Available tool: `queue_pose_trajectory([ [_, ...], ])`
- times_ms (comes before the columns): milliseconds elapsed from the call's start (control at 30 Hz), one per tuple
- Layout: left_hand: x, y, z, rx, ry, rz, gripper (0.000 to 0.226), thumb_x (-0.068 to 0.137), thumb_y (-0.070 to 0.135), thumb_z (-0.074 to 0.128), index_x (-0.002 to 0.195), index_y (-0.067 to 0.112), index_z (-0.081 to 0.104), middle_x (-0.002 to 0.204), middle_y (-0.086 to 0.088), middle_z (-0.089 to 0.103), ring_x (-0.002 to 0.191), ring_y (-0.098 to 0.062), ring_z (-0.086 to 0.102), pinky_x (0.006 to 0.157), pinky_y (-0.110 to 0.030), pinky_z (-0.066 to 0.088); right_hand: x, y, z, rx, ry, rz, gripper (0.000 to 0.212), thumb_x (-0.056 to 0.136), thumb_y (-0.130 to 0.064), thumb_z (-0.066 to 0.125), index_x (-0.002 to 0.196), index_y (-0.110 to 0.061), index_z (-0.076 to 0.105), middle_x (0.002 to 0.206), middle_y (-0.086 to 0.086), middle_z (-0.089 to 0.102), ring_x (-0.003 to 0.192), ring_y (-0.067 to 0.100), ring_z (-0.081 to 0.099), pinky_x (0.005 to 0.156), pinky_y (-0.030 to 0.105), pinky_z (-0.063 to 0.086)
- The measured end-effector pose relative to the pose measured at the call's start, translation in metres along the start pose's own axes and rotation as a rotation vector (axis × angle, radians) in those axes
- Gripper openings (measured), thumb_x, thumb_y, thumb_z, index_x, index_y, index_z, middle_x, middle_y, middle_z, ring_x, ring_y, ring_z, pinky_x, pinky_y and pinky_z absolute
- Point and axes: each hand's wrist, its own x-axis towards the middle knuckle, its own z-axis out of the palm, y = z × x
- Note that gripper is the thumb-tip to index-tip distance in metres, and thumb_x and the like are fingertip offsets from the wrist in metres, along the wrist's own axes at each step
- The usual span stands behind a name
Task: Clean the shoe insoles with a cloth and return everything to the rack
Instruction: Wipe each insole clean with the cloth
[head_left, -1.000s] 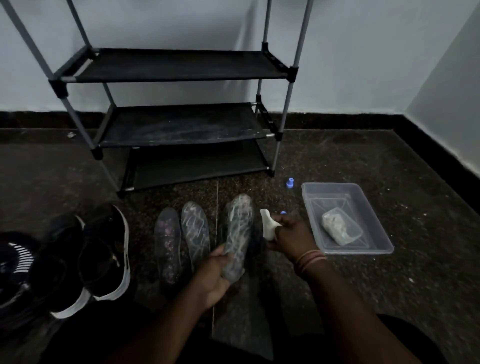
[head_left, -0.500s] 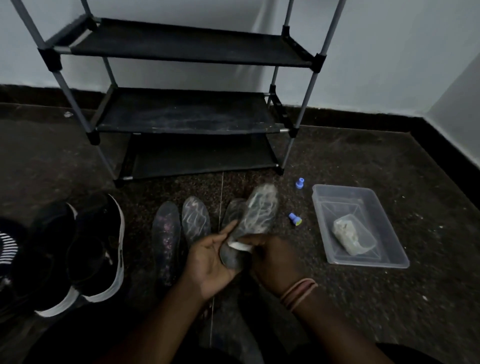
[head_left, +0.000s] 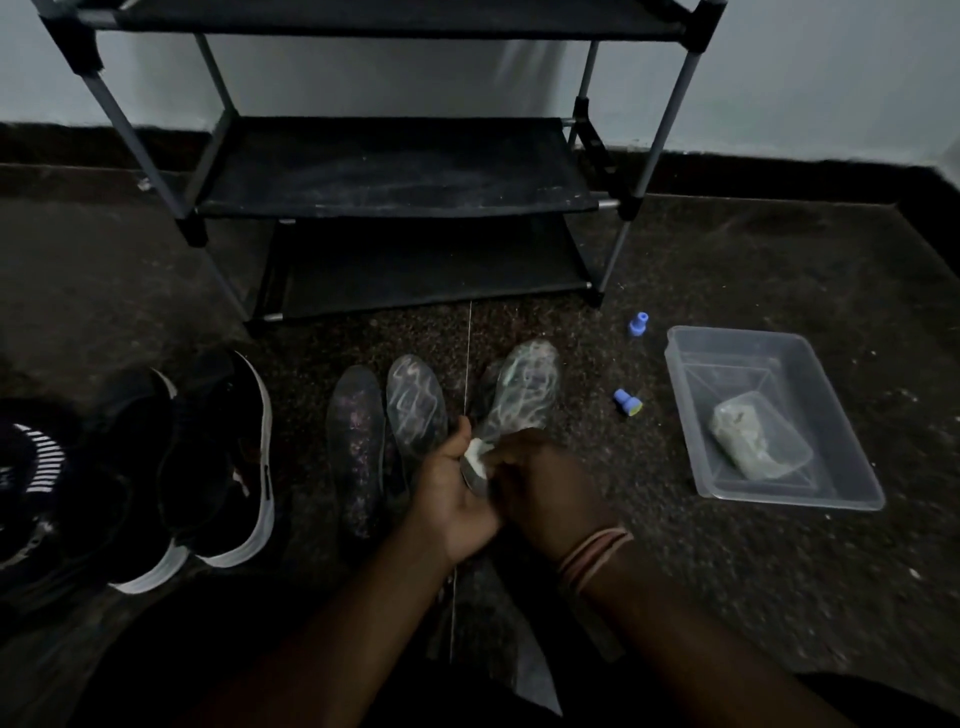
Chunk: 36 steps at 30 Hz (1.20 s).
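My left hand (head_left: 451, 493) grips the heel end of a patterned insole (head_left: 524, 389), which tilts up and away from me. Over that heel my right hand (head_left: 545, 493) presses a small white cloth (head_left: 475, 457). Two more insoles lie flat on the floor to the left, one dark (head_left: 356, 441) and one pale-streaked (head_left: 415, 405). Another insole seems to lie under the held one, mostly hidden. The black shoe rack (head_left: 395, 171) stands beyond them against the wall, its visible shelves bare.
Black shoes with white soles (head_left: 218, 462) sit on the floor at the left. To the right is a clear plastic tub (head_left: 831, 493) holding a wadded cloth (head_left: 748, 441). Two small blue caps (head_left: 627, 402) (head_left: 639, 325) lie between the tub and the insoles.
My right hand brought the white cloth from the right onto the insole's heel. The insole has tilted up in my left hand. The camera has dipped closer.
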Motion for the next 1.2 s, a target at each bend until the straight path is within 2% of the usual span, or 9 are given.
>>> queue_pose_trajectory([
  [133, -0.003, 0.001, 0.002, -0.011, 0.002, 0.015, 0.055, 0.102, 0.041, 0.047, 0.140, 0.002, 0.056, 0.142, -0.021, 0.057, 0.131, -0.035, 0.053, 0.107, -0.048, 0.043, 0.001, 0.000, -0.001, 0.009, 0.151, 0.035, 0.006, 0.083, -0.012, 0.067, 0.078, -0.013, 0.071, 0.085, 0.008, 0.066, 0.078, 0.022, 0.063, 0.073, 0.031, 0.048],
  [267, -0.002, 0.001, 0.004, -0.029, 0.004, 0.039, 0.049, 0.104, 0.035, 0.044, 0.133, 0.000, 0.061, 0.134, -0.022, 0.062, 0.118, -0.036, 0.061, 0.102, -0.046, 0.046, 0.007, 0.007, -0.015, 0.129, 0.294, 0.091, 0.006, 0.083, -0.009, 0.069, 0.081, -0.014, 0.071, 0.081, 0.003, 0.070, 0.074, 0.015, 0.062, 0.067, 0.024, 0.041],
  [333, -0.001, 0.001, 0.005, -0.028, -0.013, 0.042, 0.047, 0.102, 0.034, 0.046, 0.130, 0.000, 0.063, 0.131, -0.022, 0.065, 0.114, -0.035, 0.063, 0.098, -0.045, 0.051, 0.008, 0.009, -0.017, 0.176, 0.271, 0.077, 0.010, 0.083, -0.009, 0.068, 0.087, -0.017, 0.071, 0.085, -0.001, 0.070, 0.079, 0.011, 0.063, 0.070, 0.023, 0.044],
  [500, 0.001, 0.000, 0.000, -0.011, -0.014, 0.023, 0.053, 0.100, 0.041, 0.049, 0.134, 0.002, 0.061, 0.133, -0.023, 0.063, 0.114, -0.036, 0.065, 0.101, -0.045, 0.052, 0.002, 0.002, -0.007, 0.119, 0.102, -0.063, 0.031, 0.088, -0.011, 0.067, 0.118, -0.020, 0.072, 0.114, -0.001, 0.070, 0.103, 0.003, 0.061, 0.089, -0.004, 0.031],
  [633, -0.001, 0.002, -0.003, -0.016, -0.015, 0.054, 0.065, 0.100, 0.052, 0.041, 0.126, -0.003, 0.063, 0.118, -0.026, 0.069, 0.094, -0.038, 0.074, 0.081, -0.049, 0.062, 0.007, 0.001, -0.009, 0.146, 0.051, -0.072, 0.038, 0.087, -0.015, 0.069, 0.124, -0.025, 0.069, 0.117, -0.005, 0.069, 0.106, 0.004, 0.062, 0.096, 0.009, 0.042],
  [833, 0.005, 0.007, -0.013, 0.003, 0.056, 0.041, 0.077, 0.099, 0.062, 0.039, 0.136, -0.003, 0.057, 0.140, -0.029, 0.055, 0.132, -0.039, 0.052, 0.108, -0.050, 0.042, 0.006, -0.016, 0.006, 0.153, -0.090, -0.097, 0.027, 0.085, -0.012, 0.065, 0.105, -0.027, 0.073, 0.104, -0.006, 0.071, 0.095, 0.005, 0.064, 0.086, 0.023, 0.051],
  [967, 0.006, 0.002, -0.007, -0.005, 0.066, 0.088, 0.055, 0.102, 0.046, 0.047, 0.137, 0.006, 0.059, 0.131, -0.021, 0.065, 0.114, -0.033, 0.067, 0.102, -0.046, 0.048, 0.025, 0.004, -0.001, 0.007, 0.059, -0.027, 0.015, 0.084, -0.012, 0.062, 0.091, -0.021, 0.072, 0.090, 0.003, 0.068, 0.084, 0.016, 0.064, 0.076, 0.029, 0.048],
  [1067, 0.005, 0.002, -0.002, 0.023, 0.029, 0.078, 0.050, 0.104, 0.042, 0.042, 0.125, 0.005, 0.068, 0.124, -0.020, 0.069, 0.102, -0.032, 0.073, 0.095, -0.044, 0.054, 0.033, 0.011, -0.011, -0.036, 0.129, 0.057, 0.016, 0.083, -0.016, 0.060, 0.092, -0.019, 0.072, 0.092, 0.007, 0.071, 0.086, 0.023, 0.066, 0.075, 0.028, 0.047],
  [1200, 0.004, 0.008, -0.008, 0.027, 0.038, 0.052, 0.061, 0.099, 0.053, 0.048, 0.124, 0.000, 0.066, 0.122, -0.023, 0.069, 0.105, -0.035, 0.071, 0.095, -0.049, 0.049, 0.018, -0.020, -0.004, 0.036, -0.099, -0.073, 0.018, 0.083, -0.011, 0.064, 0.095, -0.018, 0.076, 0.096, 0.001, 0.074, 0.086, 0.012, 0.067, 0.076, 0.021, 0.047],
])
